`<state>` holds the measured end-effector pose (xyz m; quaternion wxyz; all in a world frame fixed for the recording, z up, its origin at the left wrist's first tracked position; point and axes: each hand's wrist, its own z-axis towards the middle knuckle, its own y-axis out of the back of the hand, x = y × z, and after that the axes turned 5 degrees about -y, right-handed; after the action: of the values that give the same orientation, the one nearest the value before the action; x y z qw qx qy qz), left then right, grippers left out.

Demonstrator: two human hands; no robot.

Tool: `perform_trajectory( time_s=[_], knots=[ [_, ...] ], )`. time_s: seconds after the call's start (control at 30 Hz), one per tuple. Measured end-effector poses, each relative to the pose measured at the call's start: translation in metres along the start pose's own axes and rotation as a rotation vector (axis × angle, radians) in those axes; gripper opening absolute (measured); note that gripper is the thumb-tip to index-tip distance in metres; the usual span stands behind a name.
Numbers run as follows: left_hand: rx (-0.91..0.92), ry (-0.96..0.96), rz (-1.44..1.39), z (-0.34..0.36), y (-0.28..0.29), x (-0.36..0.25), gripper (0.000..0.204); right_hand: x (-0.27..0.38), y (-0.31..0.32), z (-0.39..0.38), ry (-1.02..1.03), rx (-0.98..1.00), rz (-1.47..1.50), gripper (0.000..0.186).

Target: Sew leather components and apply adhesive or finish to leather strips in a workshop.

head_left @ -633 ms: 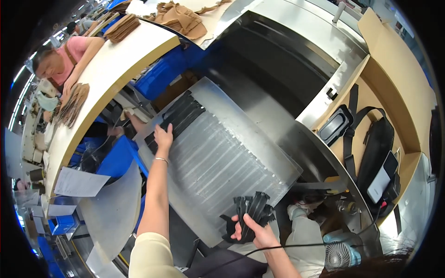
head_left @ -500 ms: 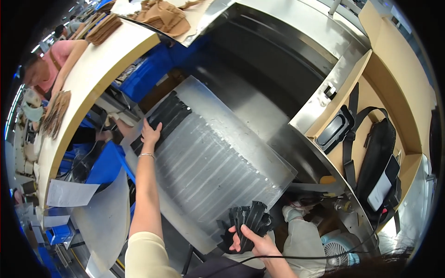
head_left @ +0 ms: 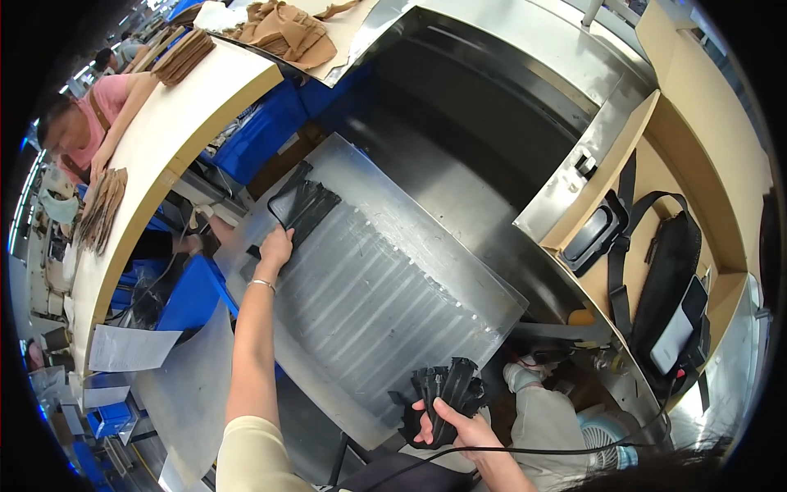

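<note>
In my right hand [head_left: 455, 426], near the lower edge, a bunch of black strips [head_left: 443, 384] is gripped with the thumb across it; the ends fan out upward. My left hand [head_left: 277, 248] is closed at the near ends of more black strips [head_left: 313, 207] at the far left of a translucent sheet [head_left: 484, 299]. One strip there bends up off the others, its end at my left fingers. The fingertips are partly hidden by the hand. Pale parallel stripe marks run across the sheet, beside the remaining strips.
A metal basin [head_left: 459, 156] lies beyond the sheet. To the right, a cardboard box [head_left: 730, 238] holds a black bag and a phone. At left are a curved white table [head_left: 209, 90], blue bins [head_left: 250, 143] and a person in pink [head_left: 98, 115]. A cable [head_left: 533, 450] crosses near my right wrist.
My left hand has closed and shifted slightly right, from lying spread on the strips to gripping at their near ends. Strips at the left have lifted and bunched together. My right hand barely moved.
</note>
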<state>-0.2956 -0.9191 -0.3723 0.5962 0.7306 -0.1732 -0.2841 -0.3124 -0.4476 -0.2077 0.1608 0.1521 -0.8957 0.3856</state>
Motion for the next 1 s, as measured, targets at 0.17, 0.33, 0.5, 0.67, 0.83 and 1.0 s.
perform_trajectory(
  time_s=[0.17, 0.33, 0.5, 0.67, 0.83, 1.0],
  knots=[
    [0.011, -0.127, 0.103, -0.072, 0.015, -0.018, 0.037, -0.01, -0.003, 0.0, 0.0, 0.049, 0.011, 0.04],
    [0.22, -0.254, 0.128, -0.116, 0.002, -0.027, 0.038, -0.019, -0.008, 0.003, 0.005, 0.093, -0.011, 0.04],
    [0.481, -0.378, -0.058, -0.147, 0.038, -0.047, 0.051, -0.022, -0.004, -0.009, 0.029, 0.046, -0.016, 0.038],
    [0.344, -0.281, -0.624, -0.193, 0.053, -0.03, 0.049, -0.028, -0.003, 0.001, 0.021, 0.085, 0.155, 0.033],
    [0.19, -0.166, -0.166, -0.221, 0.037, -0.034, 0.034, -0.036, 0.011, 0.006, 0.056, 0.018, 0.233, 0.026],
    [0.151, -0.274, -0.011, -0.262, 0.048, -0.044, 0.031, -0.046, 0.024, 0.01, -0.006, -0.002, 0.303, 0.026]
  ],
)
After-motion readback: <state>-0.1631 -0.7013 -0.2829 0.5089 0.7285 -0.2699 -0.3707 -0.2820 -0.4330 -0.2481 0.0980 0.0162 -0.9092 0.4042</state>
